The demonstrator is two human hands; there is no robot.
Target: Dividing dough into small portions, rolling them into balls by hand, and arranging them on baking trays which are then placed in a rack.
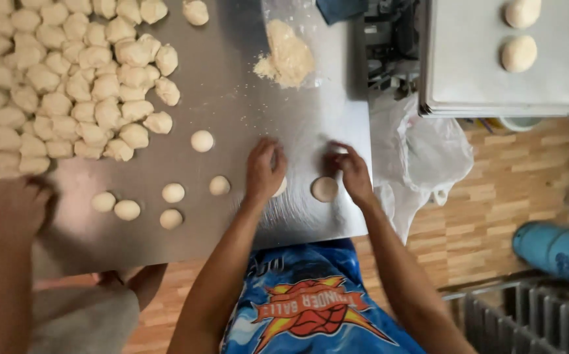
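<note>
Step in hand: dough pieces are being rolled into balls against the steel surface (232, 105), one under each hand; this is judged from the cupped palms.
Left hand (265, 169): laid palm-down and cupped over a dough piece (280, 188), of which only an edge is seen by the heel of the hand; nothing is gripped.
Right hand (352, 174): curled loosely, fingers bent, with a flattened dough round (324, 189) just beside its thumb side; whether it is touched cannot be told.
Next move, as judged: a steady circular press would be called for, with light pressure so the balls are kept smooth.
Finished balls (173, 193): several are set apart in a loose group to the left of the hands.
Rough pieces (68, 78): a large heap is piled at the far left of the surface.
Flour bag (289, 52): an open clear bag of pale flour is lain at the far edge.
Co-worker's hand (16, 210): pressed on the surface at the near left.
Tray (474, 59): two balls are held on it, to the right.
Room: a wood-patterned floor (527, 170) is seen below, with a white plastic bag (428, 147) hung beside the surface.
</note>
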